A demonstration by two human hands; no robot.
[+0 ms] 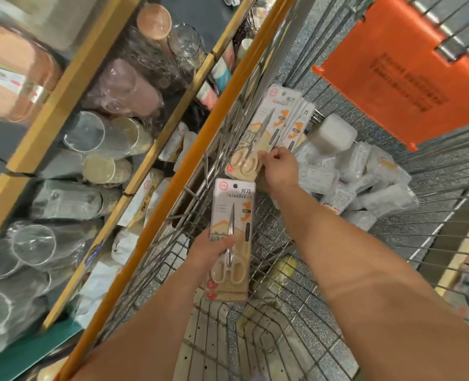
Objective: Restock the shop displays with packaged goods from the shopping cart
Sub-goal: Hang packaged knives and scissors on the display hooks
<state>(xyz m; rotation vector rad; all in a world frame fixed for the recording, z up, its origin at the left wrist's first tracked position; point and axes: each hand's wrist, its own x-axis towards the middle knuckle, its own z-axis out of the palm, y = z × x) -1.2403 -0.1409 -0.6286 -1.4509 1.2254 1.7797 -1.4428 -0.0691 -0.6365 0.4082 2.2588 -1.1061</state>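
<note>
Restocking is barely begun: inside the cart (pixel 277 243), your left hand (pixel 214 250) grips one scissors pack (pixel 232 215); your right hand (pixel 280 167) pinches further scissors packs (pixel 277 116); wrapped boxes (pixel 365 177) remain.

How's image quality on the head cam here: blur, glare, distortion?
Head view: strong wide-angle bend, shelf edges and cart wires splay outward; glasses at left smeared and soft; centre sharp, print legible on the scissors pack in the left hand; right hand slightly soft; mild glare on plastic-wrapped packs.
</note>
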